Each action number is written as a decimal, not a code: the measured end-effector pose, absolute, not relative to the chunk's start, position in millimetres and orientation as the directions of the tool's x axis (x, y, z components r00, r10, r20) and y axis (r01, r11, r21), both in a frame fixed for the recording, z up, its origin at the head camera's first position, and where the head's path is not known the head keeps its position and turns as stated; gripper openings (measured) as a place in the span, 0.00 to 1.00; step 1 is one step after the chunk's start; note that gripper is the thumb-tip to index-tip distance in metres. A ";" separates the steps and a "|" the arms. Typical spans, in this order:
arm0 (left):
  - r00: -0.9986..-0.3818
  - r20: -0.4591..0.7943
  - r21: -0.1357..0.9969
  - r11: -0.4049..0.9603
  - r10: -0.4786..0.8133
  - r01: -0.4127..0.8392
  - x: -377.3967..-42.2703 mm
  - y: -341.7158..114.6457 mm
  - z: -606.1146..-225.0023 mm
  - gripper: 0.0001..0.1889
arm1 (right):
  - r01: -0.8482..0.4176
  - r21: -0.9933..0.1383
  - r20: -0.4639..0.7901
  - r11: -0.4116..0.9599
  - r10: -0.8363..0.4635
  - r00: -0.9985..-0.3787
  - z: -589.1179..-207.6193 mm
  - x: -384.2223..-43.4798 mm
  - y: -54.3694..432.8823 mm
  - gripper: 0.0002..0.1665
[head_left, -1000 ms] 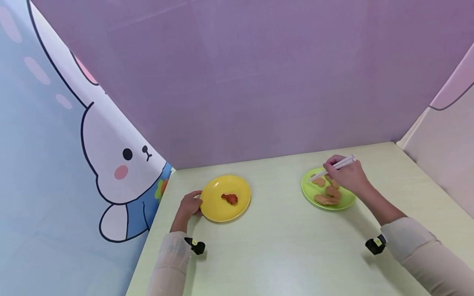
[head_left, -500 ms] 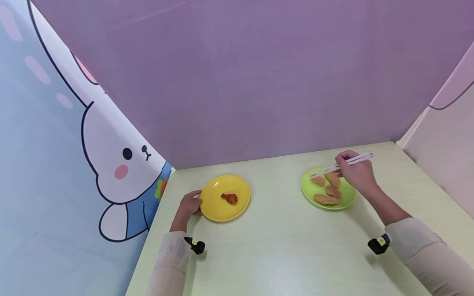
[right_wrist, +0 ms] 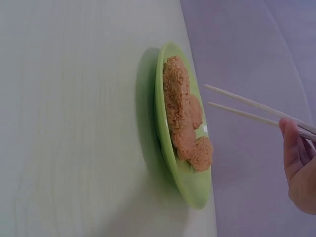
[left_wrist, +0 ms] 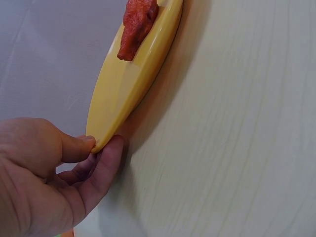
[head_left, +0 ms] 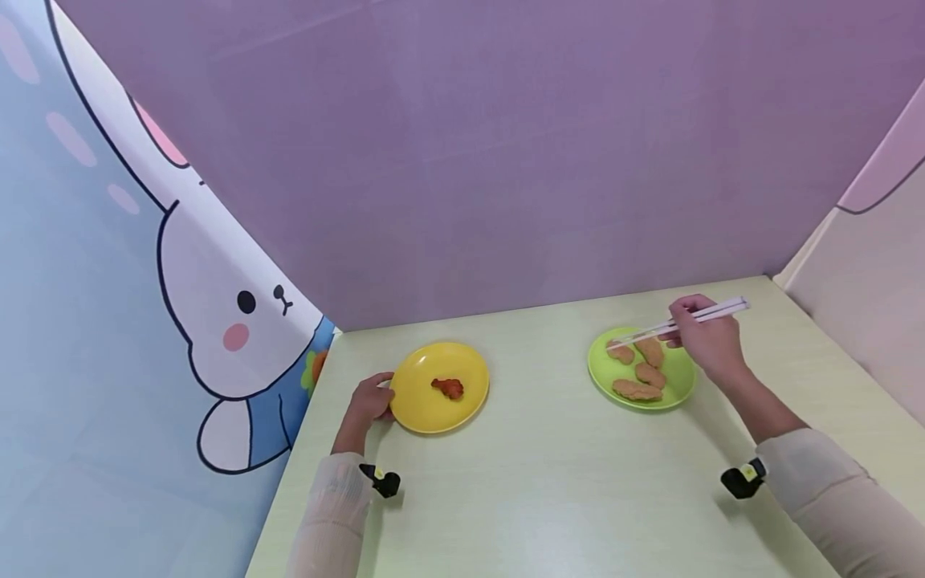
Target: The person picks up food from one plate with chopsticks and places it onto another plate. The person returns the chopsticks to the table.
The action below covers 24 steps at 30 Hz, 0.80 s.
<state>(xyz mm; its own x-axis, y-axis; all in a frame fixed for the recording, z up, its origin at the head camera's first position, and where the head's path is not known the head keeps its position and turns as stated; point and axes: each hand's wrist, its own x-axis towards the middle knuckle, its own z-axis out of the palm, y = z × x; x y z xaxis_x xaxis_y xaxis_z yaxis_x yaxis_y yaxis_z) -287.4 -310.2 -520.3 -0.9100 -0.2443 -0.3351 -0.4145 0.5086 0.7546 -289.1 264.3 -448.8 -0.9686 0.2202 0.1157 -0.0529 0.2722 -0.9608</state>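
Note:
My left hand [head_left: 371,399] pinches the left rim of a yellow plate [head_left: 412,405], thumb on top and fingers beneath, as the left wrist view shows. On that plate lies a small red-brown chicken drumstick [head_left: 450,388]. My right hand [head_left: 710,341] holds a pair of pale chopsticks [head_left: 711,311] above a green plate [head_left: 675,391]. Several pieces of fried chicken [head_left: 636,390] are spread over the green plate. In the right wrist view the chopsticks' tips stand apart, with nothing between them, clear of the chicken [right_wrist: 177,98].
Both plates are on a pale wood-grain table [head_left: 535,466]. A purple backdrop [head_left: 506,160] rises along the far edge. To the left stands a blue panel with a rabbit print [head_left: 217,337], and a pale panel [head_left: 867,281] borders the right.
My right hand has drawn back to the right with the chopsticks, uncovering more of the chicken on the green plate. The left hand and yellow plate have stayed put.

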 end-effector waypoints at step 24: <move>-0.904 -0.334 0.728 0.537 -0.266 -0.426 -282.1 -304.6 -512.3 0.28 | -0.009 -0.952 0.086 0.306 0.240 -0.967 -459.1 -287.4 271.3 0.12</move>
<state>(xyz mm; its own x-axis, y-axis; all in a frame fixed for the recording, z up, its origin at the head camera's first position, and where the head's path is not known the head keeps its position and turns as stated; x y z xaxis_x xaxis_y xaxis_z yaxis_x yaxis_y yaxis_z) -282.1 -304.6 -512.3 -0.9044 -0.2658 -0.3338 -0.4265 0.5371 0.7278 -287.4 271.3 -459.1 -0.9669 0.2401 0.0860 -0.0087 0.3061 -0.9520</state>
